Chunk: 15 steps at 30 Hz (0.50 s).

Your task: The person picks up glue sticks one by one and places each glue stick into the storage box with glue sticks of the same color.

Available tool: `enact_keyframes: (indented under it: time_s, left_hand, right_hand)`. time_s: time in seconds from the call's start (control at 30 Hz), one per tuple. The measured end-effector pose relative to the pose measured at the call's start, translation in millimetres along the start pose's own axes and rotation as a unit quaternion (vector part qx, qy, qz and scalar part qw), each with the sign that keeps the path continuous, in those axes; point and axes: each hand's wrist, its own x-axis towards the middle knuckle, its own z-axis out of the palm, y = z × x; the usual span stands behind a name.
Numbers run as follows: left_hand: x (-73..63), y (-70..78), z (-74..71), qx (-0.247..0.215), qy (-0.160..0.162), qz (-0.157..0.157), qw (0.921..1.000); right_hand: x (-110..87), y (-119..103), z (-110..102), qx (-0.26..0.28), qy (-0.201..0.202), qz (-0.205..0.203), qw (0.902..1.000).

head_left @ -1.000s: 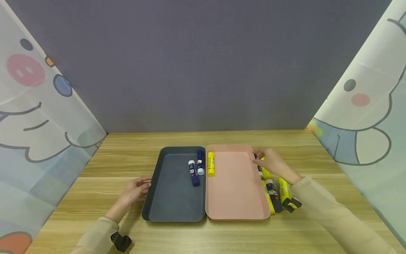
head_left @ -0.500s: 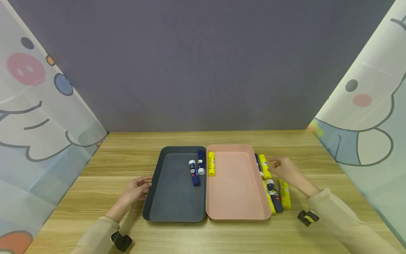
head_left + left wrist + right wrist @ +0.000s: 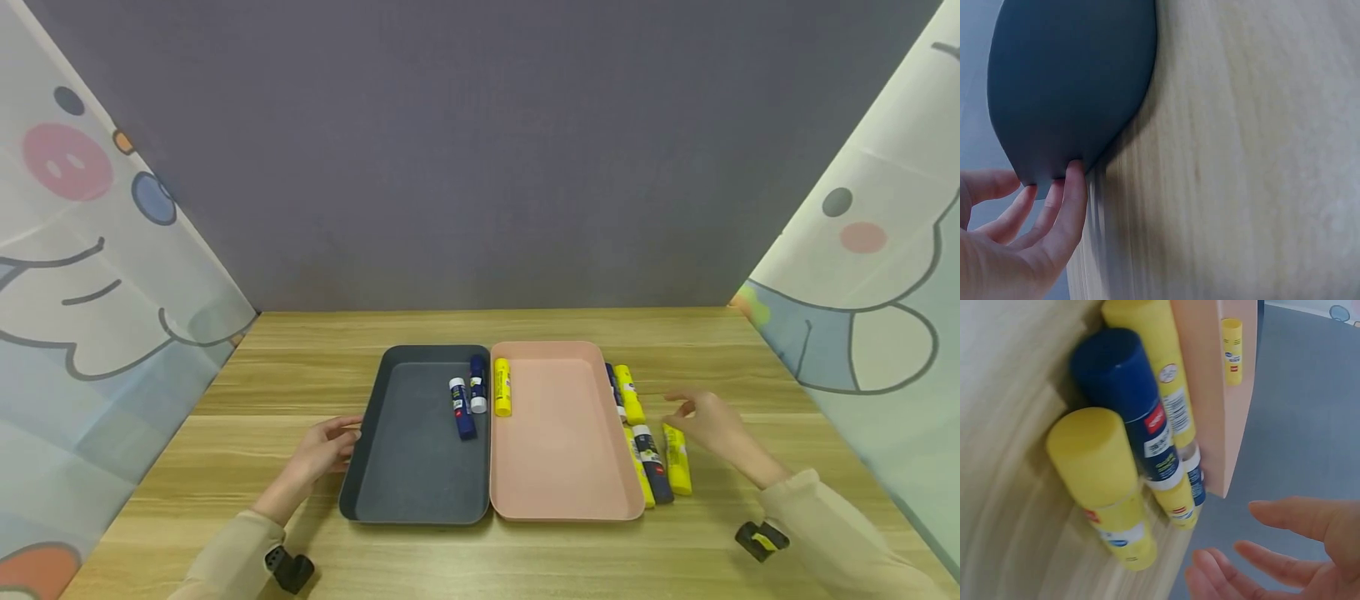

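Observation:
My left hand rests at the left side of the dark grey tray; in the left wrist view its extended fingertips touch the tray's outer wall, with the thumb near the rim. My right hand holds nothing and hovers by the far end of a yellow glue stick, the rightmost of the group. Its thumb and fingers are spread apart in the right wrist view. Beside that stick lie a dark blue glue stick and more yellow and blue ones along the pink tray.
Two blue glue sticks lie in the grey tray's right part. One yellow glue stick lies along the pink tray's left wall. Both trays stand side by side on the wooden table, with a grey panel behind.
My right hand has drawn back from the pink tray's far right edge, moving right and nearer me, uncovering the far glue sticks. My left hand has stayed at the grey tray.

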Motion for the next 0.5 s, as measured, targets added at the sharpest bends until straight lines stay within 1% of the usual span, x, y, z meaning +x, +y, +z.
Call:
enact_keyframes:
  time_s: [0.13, 0.33, 0.5]
  left_hand:
    - [0.4, -0.4, 0.2, -0.003, 0.001, 0.002, 1.0000]
    - [-0.2, -1.2, 0.3, 0.000, 0.004, 0.000, 1.0000]
    - [-0.2, -0.8, 0.6, -0.002, 0.009, -0.003, 0.9999]
  right_hand:
    - [-3.1, 5.2, -0.3, 0.000, -0.002, 0.003, 1.0000]
    - [-6.5, 13.0, 1.6, 0.000, -0.018, 0.011, 0.9998]
    - [-7.9, 16.9, 4.0, -0.006, -0.033, 0.031, 0.9990]
